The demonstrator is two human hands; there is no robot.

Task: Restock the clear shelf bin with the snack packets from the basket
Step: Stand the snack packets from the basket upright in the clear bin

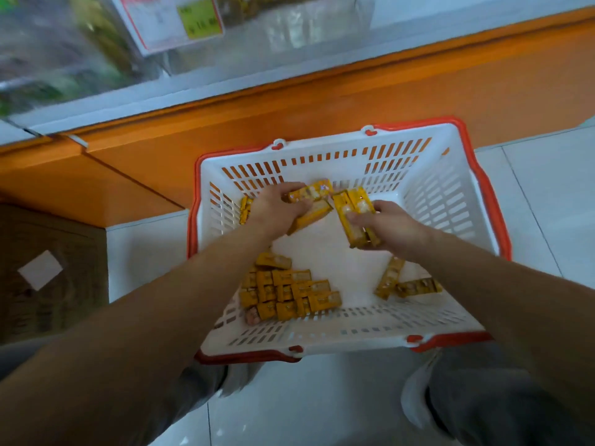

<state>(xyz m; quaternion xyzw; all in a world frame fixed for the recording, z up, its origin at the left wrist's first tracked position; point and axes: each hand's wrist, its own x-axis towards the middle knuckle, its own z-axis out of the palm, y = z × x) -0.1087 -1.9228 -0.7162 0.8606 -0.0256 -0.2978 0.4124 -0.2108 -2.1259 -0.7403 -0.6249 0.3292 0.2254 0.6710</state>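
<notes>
Yellow-orange snack packets point(289, 291), each oblong with a pale patch on one face, lie in a white slotted basket point(450, 201) with a red rim and handles. The basket stands on a pale tiled floor point(531, 204), close against an orange shelf base point(322, 101).

Left hand point(277, 209): inside the basket near the far wall, fingers curled round a few packets. Their long axes run from near-left to far-right, and the uppermost lies almost crosswise to the person.

Right hand point(386, 225): just beside the left hand, but apart from it. It grips a bundle of packets point(354, 210) held side by side. Their long axes run roughly away from the person, with the far ends leaning left. The exact count in either hand cannot be told.

Remaining stock: the main heap sits on the basket floor at the near-left corner, mostly packed in rows with long axes crosswise. Two loose packets point(391, 278) lie at the near right. One stands steeply angled and the other lies nearly crosswise, and their ends meet. A further packet point(246, 209) rests against the left wall, partly hidden by the left wrist.

Clear shelf bin point(96, 53): above the orange base and heavily blurred, so its contents are not legible. A price card point(170, 24) with a green label hangs at its front.

A brown cardboard box point(48, 268) stands on the floor to the left of the basket.
</notes>
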